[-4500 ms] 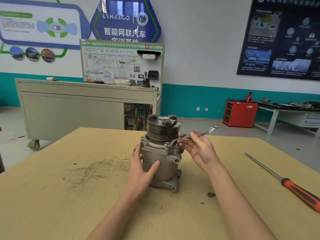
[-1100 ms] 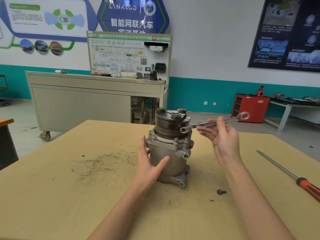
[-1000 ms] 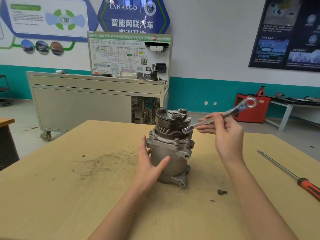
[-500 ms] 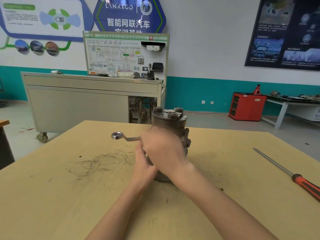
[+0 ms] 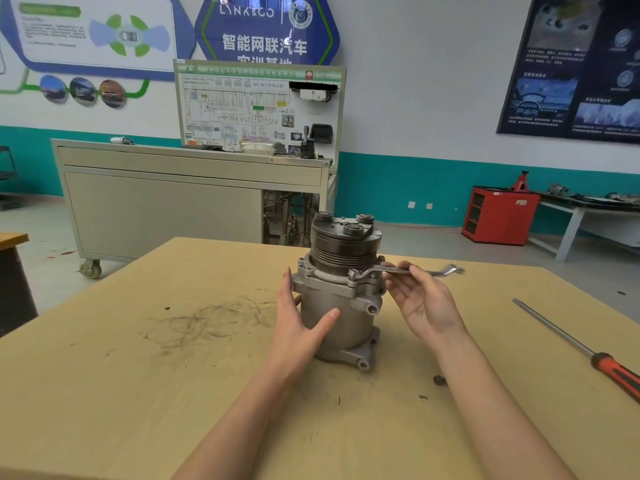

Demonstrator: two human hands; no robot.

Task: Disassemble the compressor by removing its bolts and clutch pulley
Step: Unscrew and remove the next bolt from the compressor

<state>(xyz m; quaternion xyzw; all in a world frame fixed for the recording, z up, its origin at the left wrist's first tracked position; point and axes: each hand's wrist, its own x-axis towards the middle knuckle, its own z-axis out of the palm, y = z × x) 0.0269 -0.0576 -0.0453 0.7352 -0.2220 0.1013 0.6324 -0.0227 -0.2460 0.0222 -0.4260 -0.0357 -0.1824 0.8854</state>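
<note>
Upright on the tan wooden table (image 5: pixel 173 375): grey cast-aluminium compressor (image 5: pixel 353 327), dark grooved clutch pulley (image 5: pixel 343 249) on top, dead ahead between the hands. Flat left hand (image 5: pixel 298 327) braces its left side; right hand (image 5: pixel 424 301) pinches the silver offset ring spanner (image 5: pixel 375 269). Ring sits on a front flange bolt (image 5: pixel 353 274), shaft level and pointing right, so I'd say it's the right hand's pull.

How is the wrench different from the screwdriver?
The wrench is all silver with a ring end; the screwdriver has an orange and black handle. The wrench is held by the right hand with its ring on a compressor bolt; the screwdriver lies untouched on the table. The wrench bends near its ends; the screwdriver's shaft is straight. Both are long metal tools.
</note>
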